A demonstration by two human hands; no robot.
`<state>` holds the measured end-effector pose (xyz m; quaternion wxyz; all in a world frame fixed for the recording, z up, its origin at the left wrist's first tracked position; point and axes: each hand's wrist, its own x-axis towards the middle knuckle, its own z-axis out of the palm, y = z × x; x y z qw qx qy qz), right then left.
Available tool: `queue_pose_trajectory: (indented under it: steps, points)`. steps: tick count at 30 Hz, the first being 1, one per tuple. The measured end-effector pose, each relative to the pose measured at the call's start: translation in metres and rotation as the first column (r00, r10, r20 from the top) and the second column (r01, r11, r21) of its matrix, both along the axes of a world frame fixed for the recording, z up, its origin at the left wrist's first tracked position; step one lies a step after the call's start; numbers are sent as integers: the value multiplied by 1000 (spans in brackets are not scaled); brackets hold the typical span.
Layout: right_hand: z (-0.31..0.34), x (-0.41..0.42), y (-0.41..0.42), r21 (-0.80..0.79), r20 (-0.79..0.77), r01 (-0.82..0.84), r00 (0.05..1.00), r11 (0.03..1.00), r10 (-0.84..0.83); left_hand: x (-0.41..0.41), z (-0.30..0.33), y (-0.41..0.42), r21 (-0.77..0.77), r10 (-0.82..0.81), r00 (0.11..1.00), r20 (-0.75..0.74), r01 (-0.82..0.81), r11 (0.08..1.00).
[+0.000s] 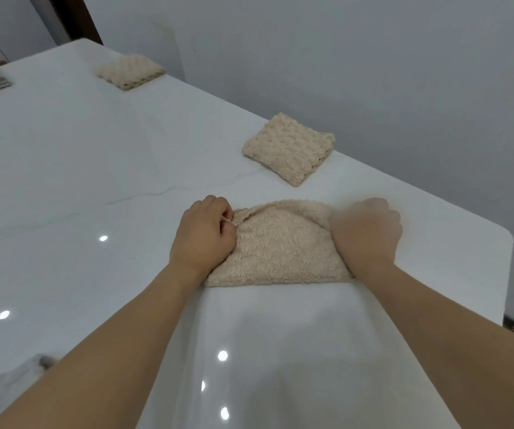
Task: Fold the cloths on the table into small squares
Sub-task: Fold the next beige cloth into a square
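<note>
Home interior: glossy white marble-look counter (94,168), plain grey wall (373,57), dark door frame (73,17) upper left.

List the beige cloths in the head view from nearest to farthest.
cloth being folded under both hands → folded beige square by the table's right edge → far folded beige square.

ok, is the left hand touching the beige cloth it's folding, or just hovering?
Touching. In the head view the left hand pinches the upper left edge of the beige cloth, its fingers curled round the fabric with no gap showing.
</note>
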<state>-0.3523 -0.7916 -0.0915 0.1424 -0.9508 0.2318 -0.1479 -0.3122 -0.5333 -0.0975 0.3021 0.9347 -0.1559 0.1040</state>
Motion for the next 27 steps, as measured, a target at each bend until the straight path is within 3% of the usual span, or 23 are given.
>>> queue_pose_trajectory:
  steps: [5, 11, 17, 21, 24, 27]
  points:
    - [-4, -19, 7, -78, 33, -47, 998, 996, 50, -31, -1, 6, -145, 57, 996, -72, -67, 987]
    - [-2, -24, 17, -117, 58, 26, 998, 993, -20, -46, 3, 5, -50, 120, 992, -39, -121, 991]
    - [-7, -23, 13, -108, 123, -74, 989, 991, 88, -44, 6, 2, -35, 128, 991, -50, -130, 991]
    - [-1, -24, 6, 28, 83, -248, 966, 968, 245, -42, 8, 1, -44, 143, 988, -56, -146, 988]
    - [15, -30, -3, 264, 56, -269, 963, 926, 263, -43, 12, 1, -69, 141, 984, -112, -149, 986]
    - [45, -36, -16, 431, 69, -235, 971, 871, 228, -45, 29, 2, -221, 186, 938, -293, -255, 941]
